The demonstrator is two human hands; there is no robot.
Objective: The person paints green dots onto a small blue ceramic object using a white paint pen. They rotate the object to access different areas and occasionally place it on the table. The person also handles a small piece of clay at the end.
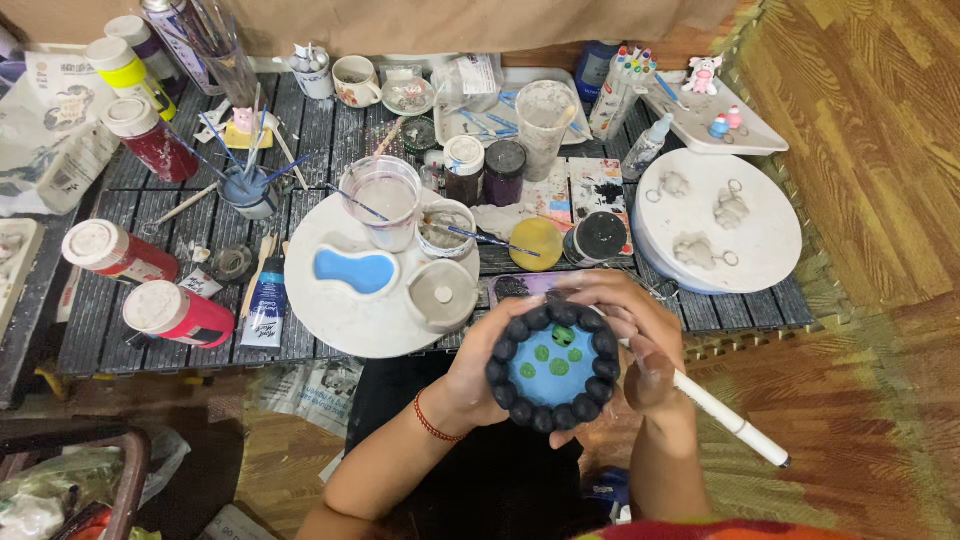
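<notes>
While left hand cups round blue dish, right hand steadies rim, gripping white pen.

Round painted dish and white pen

The dish has a blue centre, green dots and a rim of dark balls, held face-up off the worktop; the pen slants down to the right, tip lower right.

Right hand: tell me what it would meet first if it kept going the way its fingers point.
The right hand curls its fingers up and left over the round blue piece with dark balls around its rim. Going on, it would probably meet the white round tray and its small cup; depth is unclear.
</notes>
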